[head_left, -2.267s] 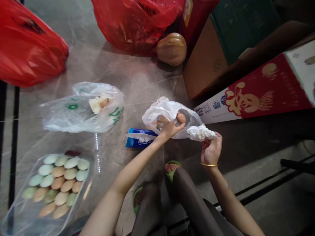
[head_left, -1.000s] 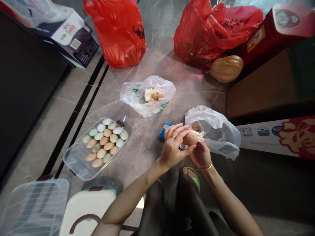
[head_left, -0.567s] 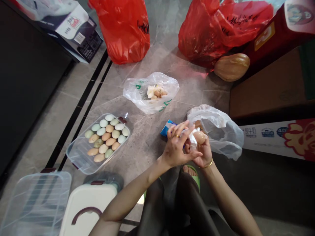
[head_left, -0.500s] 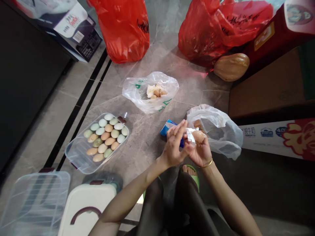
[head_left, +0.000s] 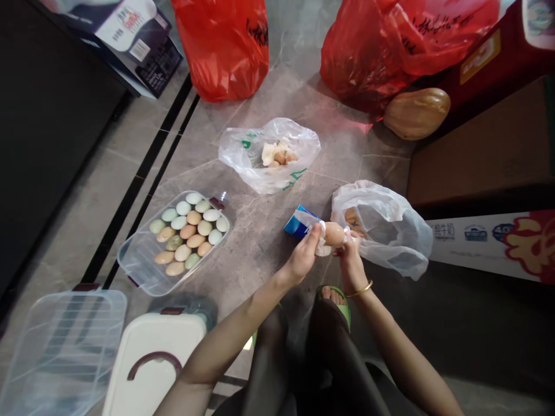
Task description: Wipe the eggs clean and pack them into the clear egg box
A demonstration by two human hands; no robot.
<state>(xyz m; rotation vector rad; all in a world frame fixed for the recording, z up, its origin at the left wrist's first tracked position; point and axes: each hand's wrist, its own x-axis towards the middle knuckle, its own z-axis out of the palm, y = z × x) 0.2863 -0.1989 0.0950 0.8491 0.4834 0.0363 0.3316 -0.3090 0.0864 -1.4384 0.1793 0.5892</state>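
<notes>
Both hands meet over the floor in front of my knees. My left hand [head_left: 303, 257] pinches the left end of a brown egg [head_left: 335, 234]. My right hand [head_left: 350, 260] is closed on a crumpled white tissue [head_left: 321, 247] wrapped round the egg's underside. Just behind them lies a white plastic bag [head_left: 381, 225] holding more brown eggs. A clear plastic tray [head_left: 136, 271] at the left holds several green and brown eggs in rows.
A blue tissue pack [head_left: 299, 222] lies by the hands. Another clear bag [head_left: 269, 153] with scraps sits further back. Two red bags [head_left: 225, 46], a squash [head_left: 414, 112], cardboard boxes [head_left: 477, 144], a clear lid [head_left: 60, 352] and a white lid with handle [head_left: 151, 364] surround the spot.
My left hand took an egg from the white bag and brought it to my right hand's tissue. Both hands have since turned and rubbed the egg; the left now holds only its end.
</notes>
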